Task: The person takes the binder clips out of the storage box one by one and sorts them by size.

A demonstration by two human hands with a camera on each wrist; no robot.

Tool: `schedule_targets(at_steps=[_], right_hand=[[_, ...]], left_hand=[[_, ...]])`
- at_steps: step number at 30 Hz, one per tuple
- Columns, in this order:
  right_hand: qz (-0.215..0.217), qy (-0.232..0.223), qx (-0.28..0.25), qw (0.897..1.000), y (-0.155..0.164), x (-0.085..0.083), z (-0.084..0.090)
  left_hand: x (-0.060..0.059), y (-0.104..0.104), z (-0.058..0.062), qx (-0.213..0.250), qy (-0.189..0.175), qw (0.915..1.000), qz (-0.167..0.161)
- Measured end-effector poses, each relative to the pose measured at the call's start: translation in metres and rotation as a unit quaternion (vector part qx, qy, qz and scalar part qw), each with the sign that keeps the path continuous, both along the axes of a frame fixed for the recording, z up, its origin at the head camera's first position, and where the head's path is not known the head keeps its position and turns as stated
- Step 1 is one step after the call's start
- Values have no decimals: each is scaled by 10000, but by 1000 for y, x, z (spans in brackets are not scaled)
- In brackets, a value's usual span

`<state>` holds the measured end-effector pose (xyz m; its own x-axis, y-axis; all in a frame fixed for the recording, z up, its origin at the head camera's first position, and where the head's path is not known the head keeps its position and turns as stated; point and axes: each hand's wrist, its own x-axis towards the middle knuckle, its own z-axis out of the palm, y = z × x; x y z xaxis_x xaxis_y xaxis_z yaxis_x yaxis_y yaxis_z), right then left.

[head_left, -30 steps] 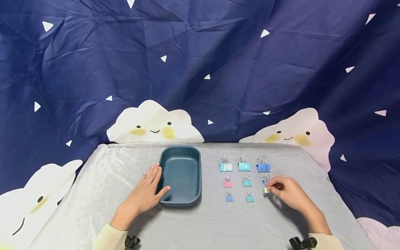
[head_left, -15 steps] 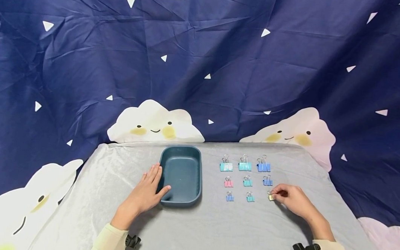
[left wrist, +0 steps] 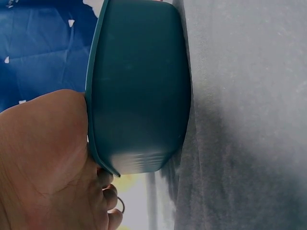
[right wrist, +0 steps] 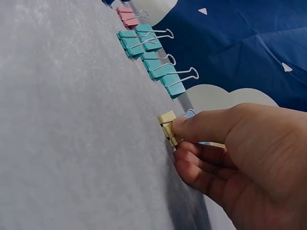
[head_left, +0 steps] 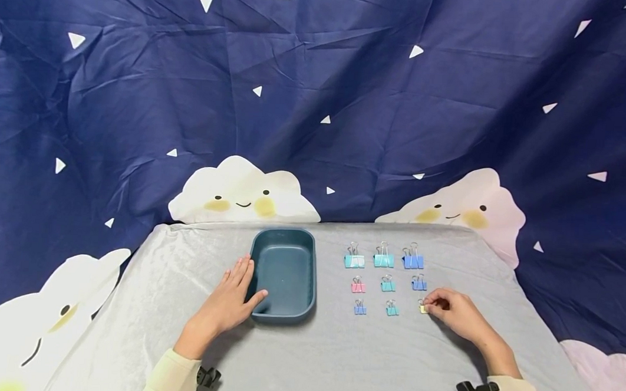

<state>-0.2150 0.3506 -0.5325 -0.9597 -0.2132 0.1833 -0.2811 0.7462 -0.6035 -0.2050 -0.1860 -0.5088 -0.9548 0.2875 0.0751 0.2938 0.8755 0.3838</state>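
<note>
Our right hand [head_left: 452, 312] pinches a small pale-yellow metal binder clip [head_left: 423, 309] against the grey cloth-covered counter [head_left: 336, 356], at the right end of the nearest clip row. Our left hand [head_left: 230, 303] rests flat and relaxed against the dark teal plastic tray [head_left: 283, 275]. We judge the tiny clip could topple or slide crooked if released carelessly, nudging the blue clip [head_left: 419, 284] beyond.

Eight coloured binder clips [head_left: 383, 260] right of teal tray; grey counter [head_left: 336, 362]; navy cloud backdrop [head_left: 318, 101] behind.
</note>
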Motion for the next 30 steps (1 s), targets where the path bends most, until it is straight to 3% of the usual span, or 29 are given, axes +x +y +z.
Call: schedule_targets(at_steps=[10,15,25,30], right_hand=[[3,-73,86,9999,0,-2,1],[-61,-80,100,9999,0,0,0],[-96,-244,-51,9996,3,2,15],[-82,170,213,9996,-3,-1,28]], left_hand=[[-1,2,6,-192,-61,9998,-41],[-4,2,3,-228,-109,9997,-57],[-2,1,7,76,-115,9998,-119],[-7,1,12,317,294,9991,2]])
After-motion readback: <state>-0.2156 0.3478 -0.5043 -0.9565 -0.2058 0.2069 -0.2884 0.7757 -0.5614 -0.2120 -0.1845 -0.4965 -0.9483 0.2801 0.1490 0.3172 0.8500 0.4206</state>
